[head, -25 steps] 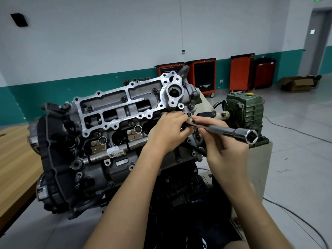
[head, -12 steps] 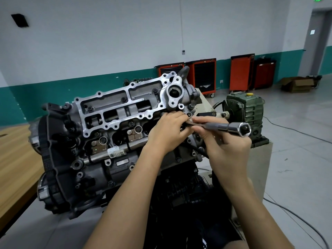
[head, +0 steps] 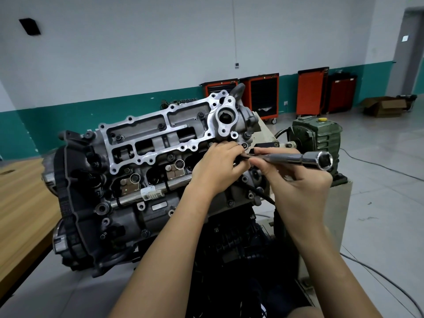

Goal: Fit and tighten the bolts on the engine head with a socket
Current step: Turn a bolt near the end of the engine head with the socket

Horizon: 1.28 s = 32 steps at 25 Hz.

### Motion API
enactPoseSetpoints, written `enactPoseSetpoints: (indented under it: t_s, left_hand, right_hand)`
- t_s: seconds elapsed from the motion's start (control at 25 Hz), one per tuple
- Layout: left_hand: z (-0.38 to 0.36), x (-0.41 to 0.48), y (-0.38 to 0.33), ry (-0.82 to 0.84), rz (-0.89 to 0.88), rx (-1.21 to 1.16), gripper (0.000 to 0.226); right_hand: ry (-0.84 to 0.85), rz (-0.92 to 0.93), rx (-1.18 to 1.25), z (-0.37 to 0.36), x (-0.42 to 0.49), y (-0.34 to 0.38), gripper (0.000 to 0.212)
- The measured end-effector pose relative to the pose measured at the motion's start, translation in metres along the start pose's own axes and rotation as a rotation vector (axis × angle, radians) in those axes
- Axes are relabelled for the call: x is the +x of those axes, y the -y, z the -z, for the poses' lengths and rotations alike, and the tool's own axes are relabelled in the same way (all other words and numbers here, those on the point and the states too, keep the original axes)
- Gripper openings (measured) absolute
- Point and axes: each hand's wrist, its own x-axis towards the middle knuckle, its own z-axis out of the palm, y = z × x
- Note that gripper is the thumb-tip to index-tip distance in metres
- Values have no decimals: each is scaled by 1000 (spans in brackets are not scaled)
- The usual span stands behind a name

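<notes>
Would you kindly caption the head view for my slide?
Left hand at the engine head, right hand gripping a socket tool beside it.

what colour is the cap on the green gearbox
Yellow: the small round cap atop the green metal gearbox, head view.

left hand [head: 218, 166] fingers curled, right hand [head: 296, 187] fingers gripping, forearms reaching forward

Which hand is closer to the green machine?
Right. The right hand, holding the socket tool, is just below-left of the green machine; the left hand is farther left, at the engine head.
</notes>
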Motion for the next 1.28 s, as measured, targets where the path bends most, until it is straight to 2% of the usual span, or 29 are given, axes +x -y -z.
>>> enactPoseSetpoints:
  t_s: [0.08,0.2,0.32,0.4,0.48,0.6,0.68,0.8,0.88,1.04,1.16,1.28]
  left_hand:
    - [0,0,1,-5,-11,4,20]
    - [-1,0,1,-8,-7,6,23]
    - [-1,-1,0,-22,1,-10,24]
    - [0,-1,0,-15,-5,-4,22]
    - [0,0,0,-2,-13,1,23]
    - [0,0,0,-2,-6,-3,28]
    - [-1,-1,0,-13,4,-3,23]
    - [0,-1,-1,-18,-3,-4,18]
    - [-1,0,0,-15,-10,2,18]
    - [1,0,-1,-11,-1,-1,29]
    - [3,-1,-3,-5,6,-1,36]
    - [2,-1,-1,-6,-12,-5,25]
  right_hand:
    - [35,-53,65,0,-3,0,20]
    - [122,6,59,-1,-8,-2,18]
    - [72,56,0,-1,-3,-3,16]
    - [24,-25,42,1,-2,-1,20]
    - [46,-77,92,1,-4,2,22]
    - [107,16,45,-1,-8,3,18]
    - [78,56,10,-1,-5,1,15]
    - [-2,-24,67,0,-4,0,18]
    - [7,-57,85,-1,-7,4,18]
    - [91,24,31,-4,-9,2,16]
    - [21,7,14,-3,-3,1,14]
    - [32,-57,90,-3,-7,6,18]
